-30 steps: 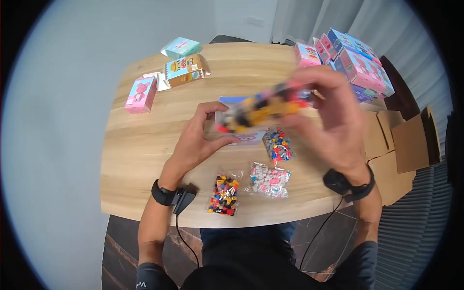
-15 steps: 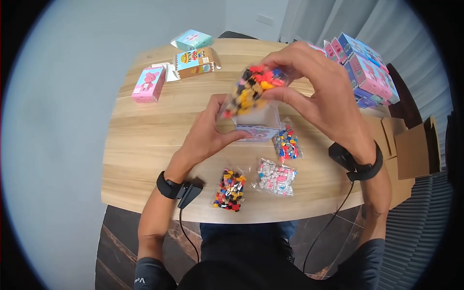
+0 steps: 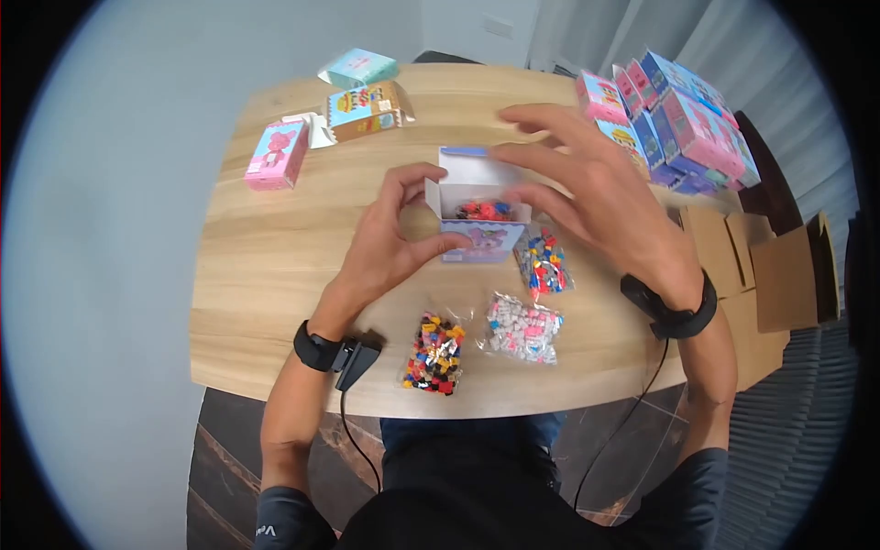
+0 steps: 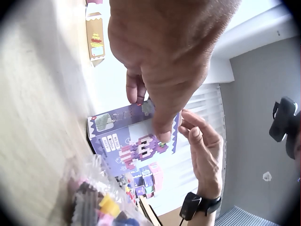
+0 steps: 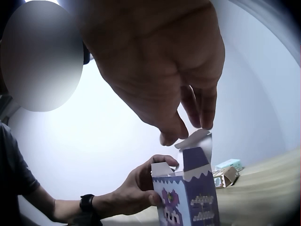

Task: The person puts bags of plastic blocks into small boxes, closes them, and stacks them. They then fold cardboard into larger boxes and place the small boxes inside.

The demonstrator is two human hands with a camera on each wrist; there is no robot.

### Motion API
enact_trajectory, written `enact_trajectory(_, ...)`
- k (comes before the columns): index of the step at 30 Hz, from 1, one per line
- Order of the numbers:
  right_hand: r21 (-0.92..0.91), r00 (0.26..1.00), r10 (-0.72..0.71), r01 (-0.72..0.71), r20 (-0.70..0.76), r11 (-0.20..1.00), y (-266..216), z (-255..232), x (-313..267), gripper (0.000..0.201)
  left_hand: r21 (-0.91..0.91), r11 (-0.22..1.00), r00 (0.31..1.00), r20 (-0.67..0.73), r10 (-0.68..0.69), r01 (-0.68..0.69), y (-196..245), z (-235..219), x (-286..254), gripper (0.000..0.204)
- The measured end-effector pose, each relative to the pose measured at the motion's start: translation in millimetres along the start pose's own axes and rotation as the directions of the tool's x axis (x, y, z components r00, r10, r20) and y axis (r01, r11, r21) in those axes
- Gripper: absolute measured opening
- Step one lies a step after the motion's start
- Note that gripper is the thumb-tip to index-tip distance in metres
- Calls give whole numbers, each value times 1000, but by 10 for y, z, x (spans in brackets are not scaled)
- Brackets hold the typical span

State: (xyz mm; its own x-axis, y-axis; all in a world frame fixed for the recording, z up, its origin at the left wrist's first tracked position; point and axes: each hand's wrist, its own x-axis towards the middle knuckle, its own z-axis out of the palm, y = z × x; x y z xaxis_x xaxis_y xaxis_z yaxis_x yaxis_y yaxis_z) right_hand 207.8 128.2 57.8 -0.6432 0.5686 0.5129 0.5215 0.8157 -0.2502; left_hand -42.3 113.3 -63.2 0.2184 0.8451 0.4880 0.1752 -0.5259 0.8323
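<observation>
A small purple box (image 3: 483, 240) stands on the table with its top flaps up, a bag of red and black bricks (image 3: 486, 211) inside. My left hand (image 3: 385, 240) grips its left side, thumb on the front face; the left wrist view shows this hand (image 4: 164, 61) on the box (image 4: 136, 136). Above the box's right side is my right hand (image 3: 605, 183), fingers spread and holding nothing. In the right wrist view its fingertips hang close to the raised flap (image 5: 200, 141); whether they touch it I cannot tell. Three bags lie nearby: multicoloured (image 3: 434, 356), white-pink (image 3: 524, 328) and grey-blue (image 3: 544, 261).
A pink box (image 3: 278, 156), a brown box (image 3: 367, 112) and a teal box (image 3: 359, 68) lie at the table's back left. Several boxes (image 3: 701, 137) are stacked at the back right. An opened cardboard carton (image 3: 779, 280) stands beyond the right edge.
The bag of bricks that my right hand held above the box is now inside it, and that hand has let go. My left hand has kept its grip on the box.
</observation>
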Motion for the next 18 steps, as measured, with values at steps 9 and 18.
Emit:
enact_trajectory(9,578,720,512,-688,468,438,246,493,-308,42,213,967,969,232,90,-141,106,-26,56,50)
enact_trajectory(18,526,991,132,-99,-26,844,136,630,-269,38,-331,941,996,-79,50,-73,-75,146,-25,68)
